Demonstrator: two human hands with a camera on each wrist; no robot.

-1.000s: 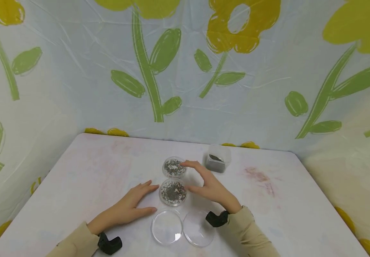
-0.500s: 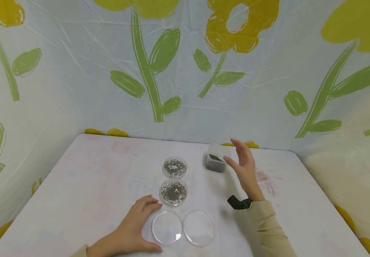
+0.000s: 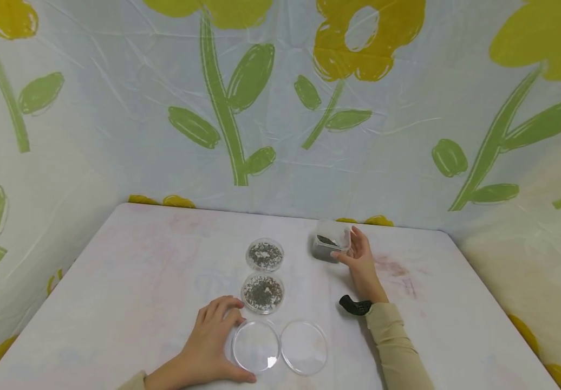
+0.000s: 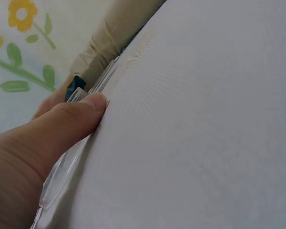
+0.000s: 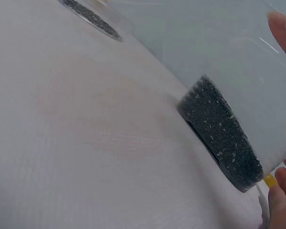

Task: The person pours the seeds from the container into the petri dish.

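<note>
Near the table's front, my left hand (image 3: pixel 212 346) curls round the left edge of a clear petri dish lid (image 3: pixel 236 358), with the thumb against its rim in the left wrist view. A second clear lid (image 3: pixel 304 348) lies just right of it. Beyond these, two petri dishes stand in a line, the nearer one (image 3: pixel 263 293) and the farther one (image 3: pixel 265 255), both with dark and white grains. My right hand (image 3: pixel 364 268) grips a clear plastic box (image 3: pixel 324 252) by its right side. Dark granular material (image 5: pixel 221 136) fills the bottom of that box.
The pale table (image 3: pixel 139 271) has reddish stains at the right. Behind it hangs a flower-patterned sheet (image 3: pixel 280 119). A black wrist device (image 3: pixel 355 305) sits by the right sleeve, close above the table.
My right hand has left the petri dishes, swung right and taken hold of the plastic box. My left hand has come down round the left lid, and both lids have slid slightly right.
</note>
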